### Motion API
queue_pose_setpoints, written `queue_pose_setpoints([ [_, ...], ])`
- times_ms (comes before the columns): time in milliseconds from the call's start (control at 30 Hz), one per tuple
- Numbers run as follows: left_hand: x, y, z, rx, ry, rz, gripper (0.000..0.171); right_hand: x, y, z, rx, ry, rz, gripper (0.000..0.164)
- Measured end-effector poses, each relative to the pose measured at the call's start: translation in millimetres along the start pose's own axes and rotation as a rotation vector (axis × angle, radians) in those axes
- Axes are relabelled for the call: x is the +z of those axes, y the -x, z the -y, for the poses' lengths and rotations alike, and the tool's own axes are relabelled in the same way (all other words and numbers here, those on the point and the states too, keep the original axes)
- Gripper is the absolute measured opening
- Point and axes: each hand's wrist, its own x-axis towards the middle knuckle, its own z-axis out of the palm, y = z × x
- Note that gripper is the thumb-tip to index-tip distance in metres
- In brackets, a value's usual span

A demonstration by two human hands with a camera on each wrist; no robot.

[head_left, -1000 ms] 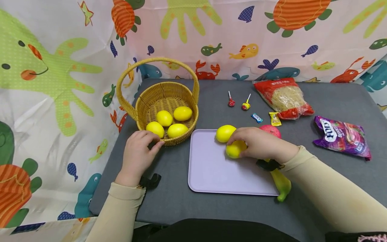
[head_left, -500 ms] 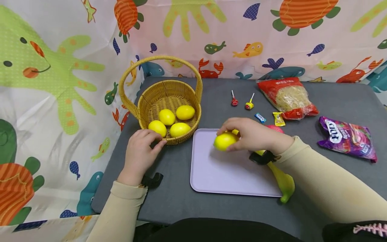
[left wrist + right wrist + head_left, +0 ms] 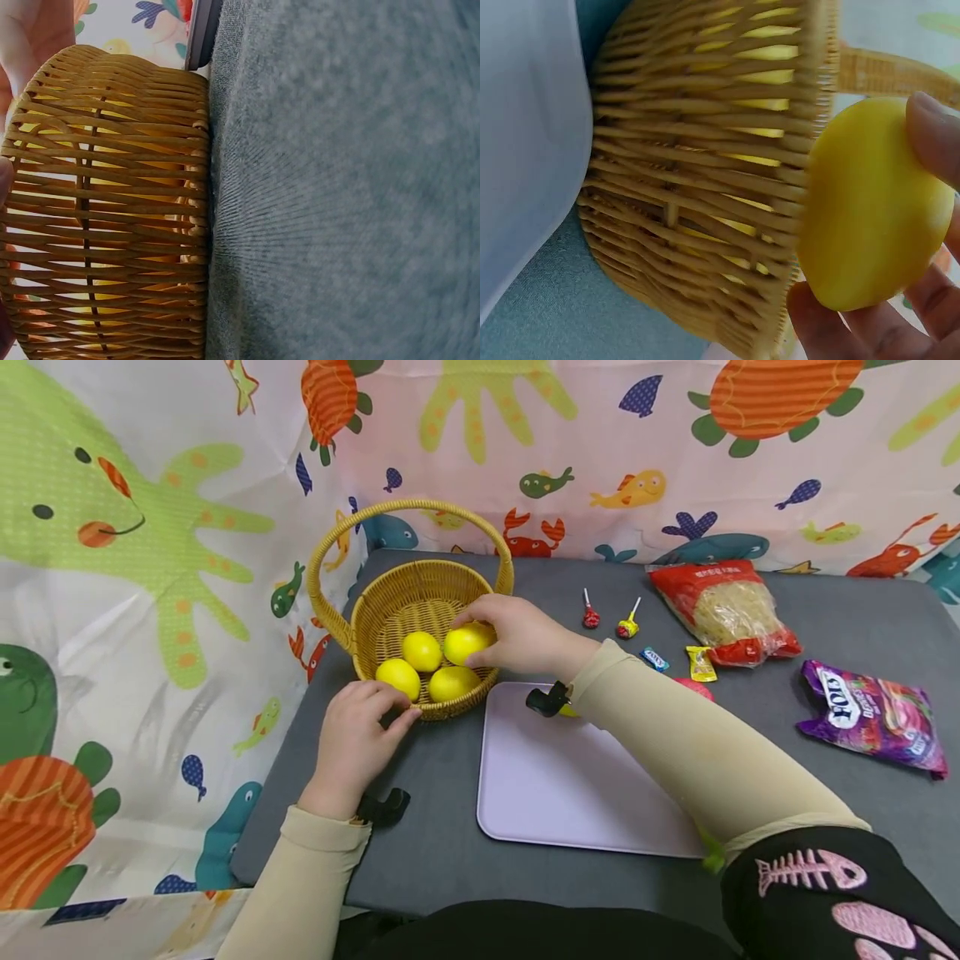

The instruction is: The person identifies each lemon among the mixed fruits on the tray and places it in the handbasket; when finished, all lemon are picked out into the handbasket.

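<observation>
My right hand grips a yellow lemon between thumb and fingers, over the right side of the wicker basket. In the right wrist view that lemon is beside the basket's rim, above the woven wall. Several other lemons lie inside the basket, partly covered by the hand and the held one. My left hand holds the basket's near-left rim, thumb and fingertips at the edge. The left wrist view shows the woven wall close up, with fingertips at its left side.
A lilac tray lies right of the basket; my right arm hides much of it and a lemon there. Beyond are a pink fruit, two lollipops, small wrapped candies, a red bag and a purple candy bag.
My right hand has lifted a lemon from the tray and carried it left and away from me, over the basket. My left hand stays at the basket rim.
</observation>
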Motion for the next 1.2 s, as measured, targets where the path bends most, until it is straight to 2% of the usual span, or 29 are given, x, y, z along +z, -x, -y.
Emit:
queue_pose_setpoints([
  [167,0.8,1.6,1.5,-0.002,-0.002,-0.005,0.020,10,-18,1,-0.026,0.114,0.058,0.046],
  [300,0.6,0.9,1.3,0.000,-0.001,-0.005,0.020,13,-25,-3,-0.028,0.159,0.090,0.048],
  [533,-0.1,0.4,0.8,0.005,-0.004,-0.009,0.020,17,-33,-8,-0.007,0.221,0.115,0.051],
  [867,-2.1,0.0,-2.5,-0.013,-0.005,0.002,0.020,25,-36,-3,0.019,0.320,0.146,0.050],
  [1067,-0.3,0.9,-1.8,-0.013,-0.013,0.001,0.021,28,-33,-4,0.004,0.322,0.163,0.033],
  [1200,0.9,1.4,-0.3,-0.014,-0.011,-0.004,0.020,22,-28,-6,0.001,0.205,0.145,0.034],
])
